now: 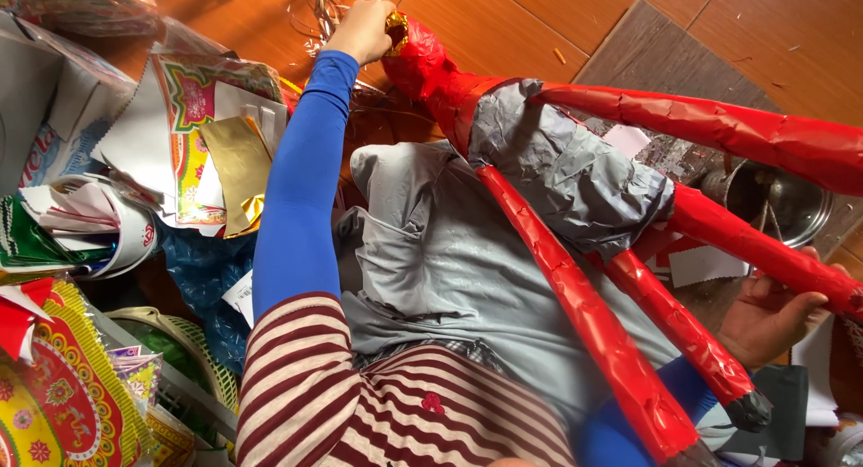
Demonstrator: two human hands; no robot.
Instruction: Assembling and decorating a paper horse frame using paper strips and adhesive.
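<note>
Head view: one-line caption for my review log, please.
Left hand grips the red paper figure at its gold-tipped head, right hand holds one red leg, over the person's lap.

A metal bowl (791,202) sits at the right on the wooden floor (503,26). At the left lie printed paper sheets (193,116), a gold foil piece (238,166), a white tub (130,238) of paper scraps and a green basket (193,350).
</note>
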